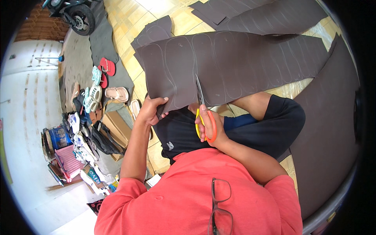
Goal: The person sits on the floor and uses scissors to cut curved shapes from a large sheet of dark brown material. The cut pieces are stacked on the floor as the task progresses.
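Across my lap and the floor stretches a long dark brown sheet (243,62), drawn over with rows of pale sole-shaped outlines. Its near left corner is pinched by my left hand (150,111), thumb on top and fingers curled beneath. My right hand (210,127) grips scissors (200,92) with orange and yellow handles. The blades point away from me and lie at the sheet's near edge, between two drawn outlines. How far they are parted I cannot make out.
More brown sheets (270,15) lie at the far right, and a large one (329,129) spreads along my right. A smaller marked piece (154,31) lies beyond. Sandals (116,94), a cardboard box (117,127) and piled shoes crowd the left. A motorcycle wheel (81,19) stands far left.
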A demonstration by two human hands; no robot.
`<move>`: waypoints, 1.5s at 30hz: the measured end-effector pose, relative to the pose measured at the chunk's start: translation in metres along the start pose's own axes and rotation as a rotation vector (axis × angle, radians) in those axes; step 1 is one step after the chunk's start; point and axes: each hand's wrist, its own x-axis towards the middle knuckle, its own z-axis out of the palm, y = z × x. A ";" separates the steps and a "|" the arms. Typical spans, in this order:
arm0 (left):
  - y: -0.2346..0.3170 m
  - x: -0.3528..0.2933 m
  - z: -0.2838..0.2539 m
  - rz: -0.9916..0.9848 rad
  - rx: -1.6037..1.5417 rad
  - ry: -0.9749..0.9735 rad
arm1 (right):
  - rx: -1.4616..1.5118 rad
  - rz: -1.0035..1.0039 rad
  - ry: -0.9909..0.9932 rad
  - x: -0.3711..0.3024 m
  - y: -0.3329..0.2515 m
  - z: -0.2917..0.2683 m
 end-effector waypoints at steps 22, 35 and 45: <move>-0.022 -0.029 0.017 -0.020 -0.145 -0.095 | -0.045 -0.054 0.269 0.031 0.000 0.011; -0.023 -0.032 0.012 -0.016 -0.232 -0.179 | -0.347 -0.173 0.302 0.032 -0.021 0.001; -0.024 -0.036 0.000 -0.021 -0.255 -0.261 | -0.335 -0.180 0.258 0.043 -0.030 -0.009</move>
